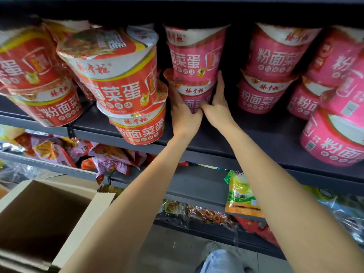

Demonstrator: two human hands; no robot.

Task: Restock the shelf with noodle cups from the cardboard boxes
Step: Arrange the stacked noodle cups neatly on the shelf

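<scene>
While both hands clasp it, the lower pink noodle cup [194, 97] sits on the shelf [216, 138].
Cardboard box [45, 215] open lower left; red cups [118, 75] stacked left; left hand [184, 113] and right hand [217, 107] wrap the pink cup's sides, another pink cup [195, 54] stacked on top.

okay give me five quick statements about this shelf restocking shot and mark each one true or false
1. Both hands hold the lower pink cup of a two-cup stack. True: left hand and right hand are on its sides.
2. The red cups stand to the right of the pink ones. False: they are on the left.
3. The cardboard box at lower left is open. True.
4. The hands are stacking cups on the floor. False: the cups sit on the dark shelf.
5. Snack packets lie on the shelf below. True.
</scene>
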